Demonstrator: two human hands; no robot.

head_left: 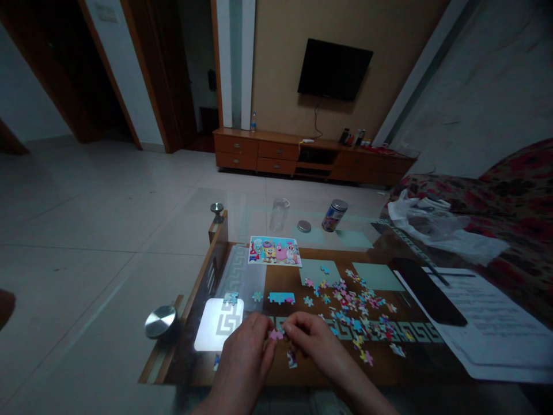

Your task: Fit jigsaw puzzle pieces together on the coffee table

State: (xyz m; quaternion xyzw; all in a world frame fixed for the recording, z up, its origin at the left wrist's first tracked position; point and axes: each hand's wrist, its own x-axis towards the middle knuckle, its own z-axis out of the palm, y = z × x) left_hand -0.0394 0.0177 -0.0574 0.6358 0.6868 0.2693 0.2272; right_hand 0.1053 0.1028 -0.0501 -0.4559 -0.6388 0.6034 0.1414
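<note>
My left hand (245, 351) and my right hand (317, 340) meet at the near edge of the glass coffee table (242, 276). Both pinch a small pink puzzle piece (275, 334) between their fingertips. A scatter of several loose colourful puzzle pieces (354, 311) lies just right of my right hand. A few joined blue pieces (281, 297) sit just beyond my fingers. The cartoon reference picture (275, 251) lies flat farther back on the table.
A clear glass (279, 214), a round lid (303, 226) and an open tin can (334, 215) stand at the table's far side. A black flat object (427, 291) and printed papers (492, 323) lie at right. A floral sofa (510, 202) holds a plastic bag (432, 222).
</note>
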